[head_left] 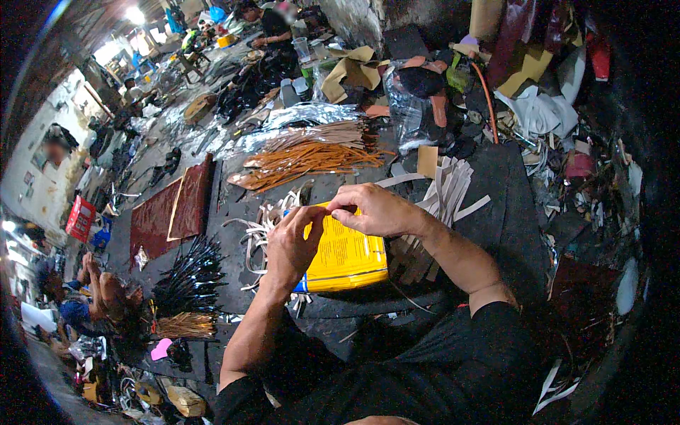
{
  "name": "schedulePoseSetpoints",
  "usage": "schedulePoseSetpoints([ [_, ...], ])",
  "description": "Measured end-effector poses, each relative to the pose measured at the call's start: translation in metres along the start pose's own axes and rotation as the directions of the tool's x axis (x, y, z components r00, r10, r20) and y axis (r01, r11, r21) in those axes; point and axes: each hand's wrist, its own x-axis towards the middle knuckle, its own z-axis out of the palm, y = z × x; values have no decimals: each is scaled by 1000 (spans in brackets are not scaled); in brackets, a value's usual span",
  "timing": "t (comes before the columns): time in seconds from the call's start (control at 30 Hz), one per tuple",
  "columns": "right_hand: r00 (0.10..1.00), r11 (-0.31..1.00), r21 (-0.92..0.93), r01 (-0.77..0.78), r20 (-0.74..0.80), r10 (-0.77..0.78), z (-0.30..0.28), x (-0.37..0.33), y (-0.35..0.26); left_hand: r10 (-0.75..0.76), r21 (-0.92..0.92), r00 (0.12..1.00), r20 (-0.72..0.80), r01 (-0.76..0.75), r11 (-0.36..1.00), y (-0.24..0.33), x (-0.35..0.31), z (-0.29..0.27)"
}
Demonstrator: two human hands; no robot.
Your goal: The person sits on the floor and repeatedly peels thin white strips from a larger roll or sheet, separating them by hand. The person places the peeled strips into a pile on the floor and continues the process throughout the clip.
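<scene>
A yellow box-shaped package (347, 256) with blue edging and printed lines stands directly in front of me. My left hand (289, 244) is against its left side, fingers bent and drawn together toward the top. Reaching over its upper edge, my right hand (372, 210) has its thumb and fingers pinched, meeting the left fingertips. Whatever is between the fingertips is hidden or too small to make out. Pale flat strips (450, 188) fan out beyond my right forearm. More pale curled strips (256, 237) lie to the left of my left hand.
Past the package lie bundled orange-brown strips (312, 161). On the left are dark red sheets (159, 219) and a bundle of black strips (190, 278). A co-worker (95, 290) sits at the left; another person (273, 28) is at the back. Scraps (549, 113) are heaped on the right.
</scene>
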Motion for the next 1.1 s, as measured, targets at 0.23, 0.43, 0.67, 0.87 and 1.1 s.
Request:
schedulePoseSetpoints([
  [0.23,997,999,-48,22,77,-18,14,1,8,-74,48,984,165,67,997,-9,-9,-4],
  [0.43,982,998,-25,-62,176,66,15,1,11,-10,19,973,230,6,1000,-25,-15,3],
  [0.67,987,999,20,-28,159,25,15,1,15,59,35,985,161,-66,997,-22,-13,1],
  [0.87,981,1000,4,3,192,-3,7,2,12,51,-49,984,173,-43,998,-21,-9,1],
  [1.1,982,992,44,123,-148,-115,-64,-6,37,-178,-27,975,134,183,983,-39,-6,-5],
])
